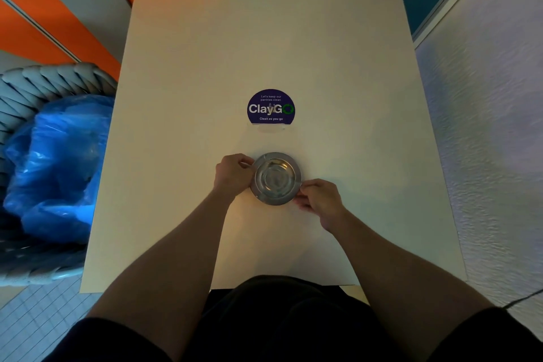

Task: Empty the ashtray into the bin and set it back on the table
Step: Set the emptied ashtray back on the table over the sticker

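Basically, step: both hands on the ashtray point(276, 178), which sits on the bench point(338, 73); either pickup or put-down (one frame can't say which).
Left hand point(233, 175): fingers curled onto the left rim, pinching it.
Right hand point(318, 198): fingers gripping the lower-right rim.
Ashtray position: centre of frame, just below the round ClayGo sticker point(270, 107), apart from it.
Ashtray look: round, shiny metal, wide flat rim, shallow dished middle; no butts or ash visible (glare hides detail).
Bin point(55, 161): left edge of frame, woven, blue liner, beside the bench.
Next move: if still full, lift level, carry left, tip over the liner; if empty, let go.
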A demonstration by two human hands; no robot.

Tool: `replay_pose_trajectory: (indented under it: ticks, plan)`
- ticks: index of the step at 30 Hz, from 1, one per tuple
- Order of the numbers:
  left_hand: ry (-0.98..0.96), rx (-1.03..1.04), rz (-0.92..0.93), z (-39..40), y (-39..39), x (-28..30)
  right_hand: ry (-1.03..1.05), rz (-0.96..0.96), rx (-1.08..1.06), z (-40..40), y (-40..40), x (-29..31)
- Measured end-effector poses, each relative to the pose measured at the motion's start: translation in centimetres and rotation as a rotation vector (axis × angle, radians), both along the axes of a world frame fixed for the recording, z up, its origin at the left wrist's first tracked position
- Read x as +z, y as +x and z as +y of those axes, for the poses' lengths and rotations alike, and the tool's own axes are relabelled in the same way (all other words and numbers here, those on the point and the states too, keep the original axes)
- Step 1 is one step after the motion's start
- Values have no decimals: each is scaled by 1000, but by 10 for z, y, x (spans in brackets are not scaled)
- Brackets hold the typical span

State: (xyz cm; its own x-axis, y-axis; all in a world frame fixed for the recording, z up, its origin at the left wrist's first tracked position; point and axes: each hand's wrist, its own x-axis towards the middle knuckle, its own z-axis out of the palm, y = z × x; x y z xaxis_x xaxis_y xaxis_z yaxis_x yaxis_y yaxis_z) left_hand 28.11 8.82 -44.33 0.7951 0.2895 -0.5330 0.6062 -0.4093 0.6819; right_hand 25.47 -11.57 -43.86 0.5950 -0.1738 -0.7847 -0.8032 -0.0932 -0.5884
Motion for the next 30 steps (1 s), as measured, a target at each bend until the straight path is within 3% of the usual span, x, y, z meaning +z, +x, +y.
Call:
replay_pose_trajectory:
  ticks: [14,20,30]
  plan:
    - [-57,162,140,-1,-32,-6,-206,-136,100,9,31,8]
    - [-5,145,106,3,-12,4,-189,-109,61,2,18,11]
    - [-80,17,76,-4,20,12,7,0,8,6,-20,4]
